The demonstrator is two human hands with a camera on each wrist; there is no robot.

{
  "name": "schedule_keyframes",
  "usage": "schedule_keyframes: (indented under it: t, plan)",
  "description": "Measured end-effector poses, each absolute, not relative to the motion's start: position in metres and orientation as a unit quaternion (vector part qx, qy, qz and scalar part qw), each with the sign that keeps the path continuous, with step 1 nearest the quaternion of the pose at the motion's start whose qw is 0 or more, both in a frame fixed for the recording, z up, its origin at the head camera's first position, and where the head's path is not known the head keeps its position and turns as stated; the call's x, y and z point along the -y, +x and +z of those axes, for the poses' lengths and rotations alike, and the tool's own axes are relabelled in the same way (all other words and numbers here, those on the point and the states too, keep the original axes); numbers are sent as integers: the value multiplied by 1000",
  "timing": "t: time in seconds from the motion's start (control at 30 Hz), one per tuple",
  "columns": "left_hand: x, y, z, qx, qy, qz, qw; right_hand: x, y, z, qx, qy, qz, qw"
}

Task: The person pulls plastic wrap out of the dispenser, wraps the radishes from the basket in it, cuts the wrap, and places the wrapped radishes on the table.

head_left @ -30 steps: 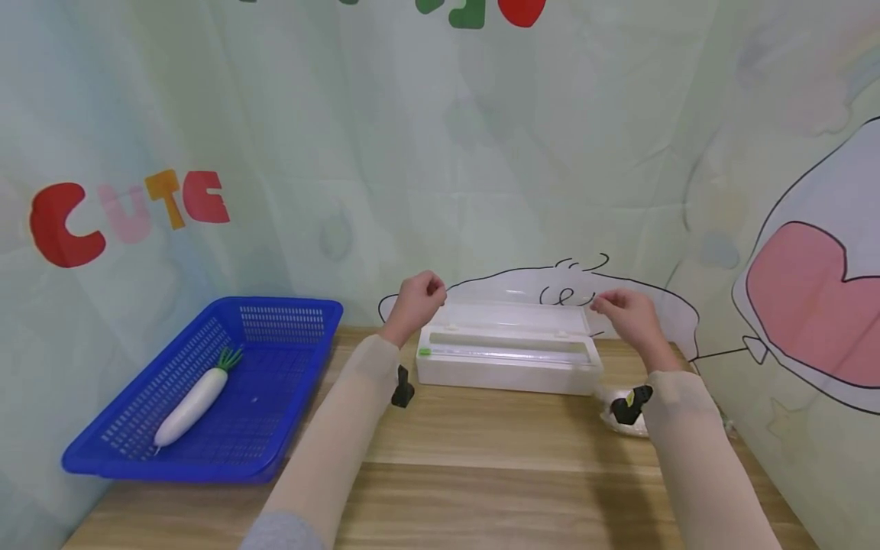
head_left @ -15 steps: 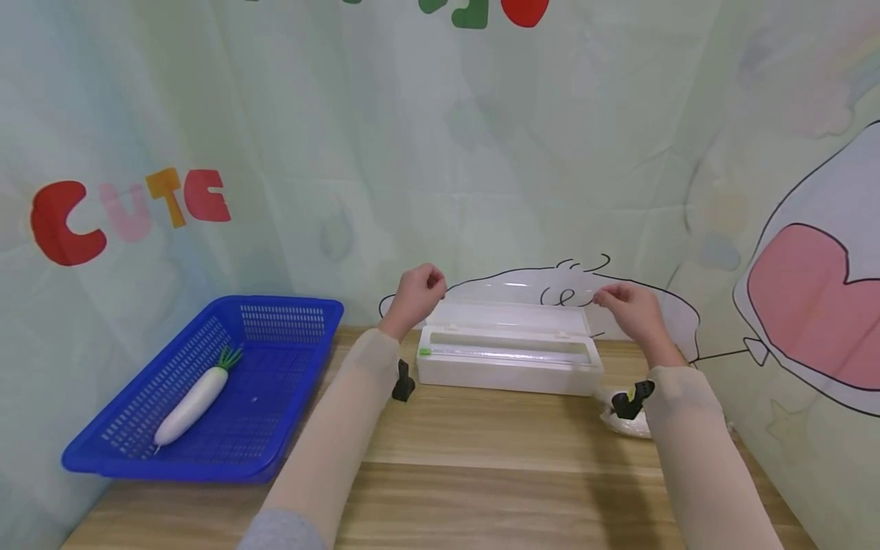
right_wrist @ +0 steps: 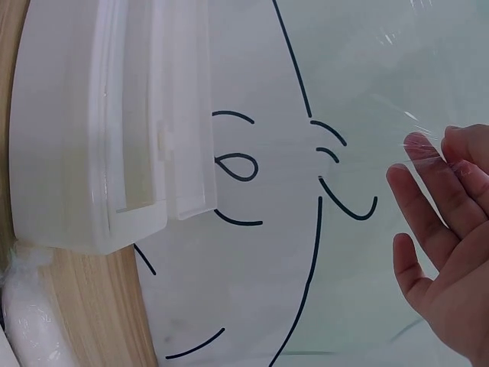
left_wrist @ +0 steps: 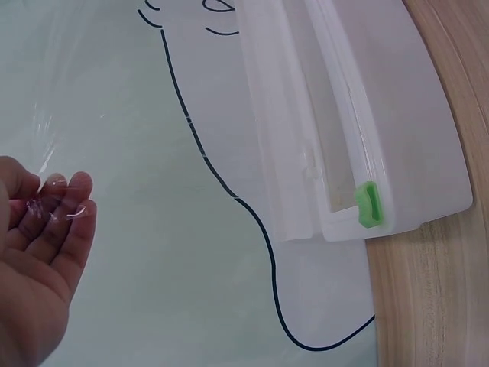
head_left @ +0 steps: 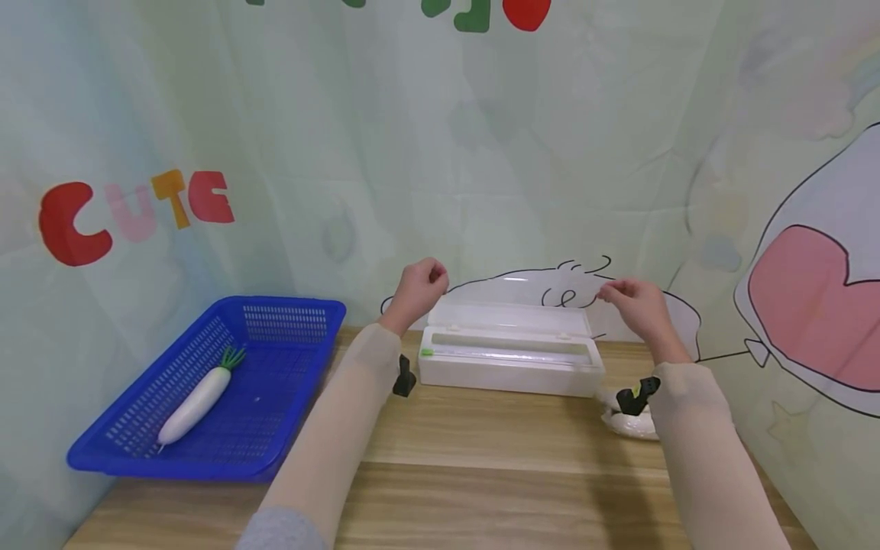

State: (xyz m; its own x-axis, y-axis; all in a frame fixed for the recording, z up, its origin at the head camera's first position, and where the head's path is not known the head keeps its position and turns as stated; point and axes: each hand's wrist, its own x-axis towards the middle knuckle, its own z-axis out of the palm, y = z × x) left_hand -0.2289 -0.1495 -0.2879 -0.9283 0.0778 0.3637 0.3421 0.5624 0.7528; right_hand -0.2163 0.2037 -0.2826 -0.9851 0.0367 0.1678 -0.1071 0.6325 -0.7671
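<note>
Clear cling film (left_wrist: 46, 145) stretches between my two raised hands, seen mostly by its glints. My left hand (head_left: 415, 292) pinches one corner between thumb and fingers, and my right hand (head_left: 641, 309) pinches the other. Below and between them sits a white cling film dispenser (head_left: 509, 376), its lid (head_left: 509, 317) tipped back. A clear strip runs along its front top edge, with a green slide cutter (left_wrist: 369, 204) at the left end. How far down the film reaches is hard to make out.
A blue plastic basket (head_left: 275, 458) on the left holds a white radish (head_left: 199, 405) with green stems. Right of the dispenser, partly behind the right wrist, lies a white item wrapped in clear plastic (head_left: 632, 425). A printed curtain (head_left: 385, 153) hangs close behind the wooden table (head_left: 495, 496).
Both hands have risen slightly, still pinching the film. The dispenser, basket and radish stay where they were; the head view has shifted a little.
</note>
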Motion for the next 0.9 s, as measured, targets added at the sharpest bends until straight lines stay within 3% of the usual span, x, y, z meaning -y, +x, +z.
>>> schedule_keyframes:
  t: [0.9]
  plan:
    - [150, -225, -263, 869, -142, -448, 157, -206, -216, -265, 891, 14, 444, 91]
